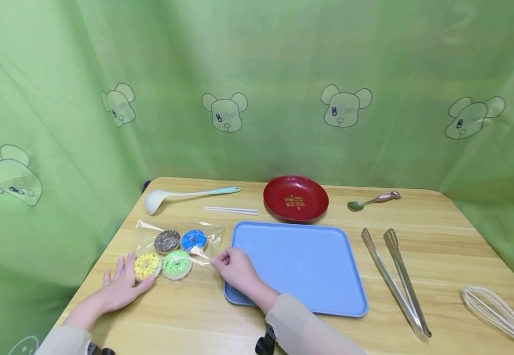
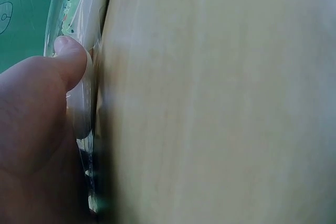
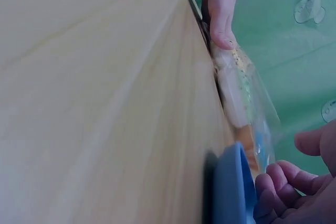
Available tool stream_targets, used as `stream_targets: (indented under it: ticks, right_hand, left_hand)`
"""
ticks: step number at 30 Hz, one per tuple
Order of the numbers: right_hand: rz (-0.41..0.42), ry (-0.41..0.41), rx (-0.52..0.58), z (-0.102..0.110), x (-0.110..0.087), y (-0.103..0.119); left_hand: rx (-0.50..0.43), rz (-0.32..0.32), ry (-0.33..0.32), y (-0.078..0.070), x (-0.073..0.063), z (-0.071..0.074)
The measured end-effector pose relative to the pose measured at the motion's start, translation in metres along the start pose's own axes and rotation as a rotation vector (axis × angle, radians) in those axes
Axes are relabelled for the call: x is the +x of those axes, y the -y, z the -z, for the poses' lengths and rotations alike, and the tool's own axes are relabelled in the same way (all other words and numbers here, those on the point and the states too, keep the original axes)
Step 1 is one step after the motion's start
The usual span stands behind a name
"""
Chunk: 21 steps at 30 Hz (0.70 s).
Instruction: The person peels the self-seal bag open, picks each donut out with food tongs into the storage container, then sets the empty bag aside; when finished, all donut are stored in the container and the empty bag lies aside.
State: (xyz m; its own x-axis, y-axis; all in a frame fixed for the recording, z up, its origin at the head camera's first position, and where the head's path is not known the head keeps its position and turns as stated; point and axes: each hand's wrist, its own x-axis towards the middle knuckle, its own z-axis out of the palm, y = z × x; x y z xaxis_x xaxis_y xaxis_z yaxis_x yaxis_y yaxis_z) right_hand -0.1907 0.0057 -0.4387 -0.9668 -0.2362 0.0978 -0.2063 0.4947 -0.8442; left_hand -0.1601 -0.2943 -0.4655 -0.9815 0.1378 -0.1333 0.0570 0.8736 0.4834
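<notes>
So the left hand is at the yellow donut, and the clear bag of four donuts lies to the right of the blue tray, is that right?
Not quite: the head view shows the clear bag of four donuts lying left of the blue tray. The left hand is at the yellow donut, as you said.
</notes>
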Motion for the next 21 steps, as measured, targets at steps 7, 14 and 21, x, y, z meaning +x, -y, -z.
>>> stream_targets:
  ticks: [7, 14, 21]
  right_hand:
    - [-0.085, 0.037, -0.131, -0.015, 0.009, 0.012]
    - [-0.083, 0.026, -0.222, -0.016, 0.010, 0.013]
    - [0.005, -0.013, -0.224, -0.007, 0.010, 0.001]
  left_hand:
    - [-0.002, 0.001, 0.015, -0.001, 0.000, 0.002]
    - [0.001, 0.004, 0.017, -0.001, 0.001, 0.001]
    - [-0.018, 0.011, 0.027, -0.003, -0.001, 0.004]
